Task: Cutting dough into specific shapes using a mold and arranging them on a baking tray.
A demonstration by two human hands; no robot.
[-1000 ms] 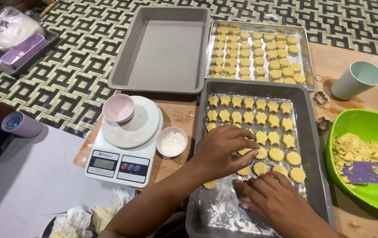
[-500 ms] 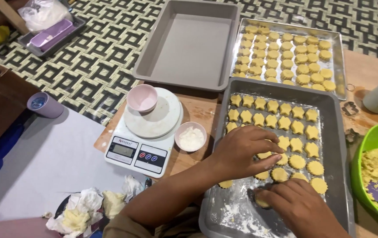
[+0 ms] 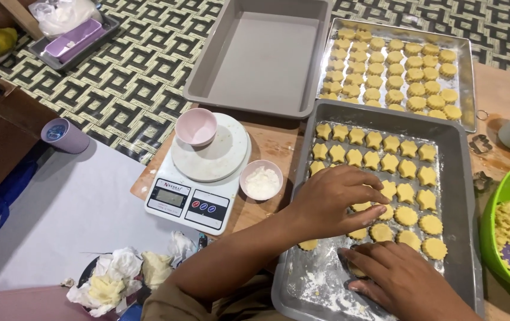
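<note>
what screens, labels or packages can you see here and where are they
Kitchen scale: left of the near baking tray, white, round platform, small grey display and three round buttons, one red and two blue, on its front; a small printed label sits above the display.
Clear plastic bag: top left, in a grey tray, crumpled, holding something white.
Purple box: same grey tray, long and flat.
No signs in view.

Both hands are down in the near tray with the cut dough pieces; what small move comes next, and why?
Probably set the piece under the right hand into the floured gap beside the last row in the near tray, since the left hand already rests on the neighbouring dough pieces.
</note>
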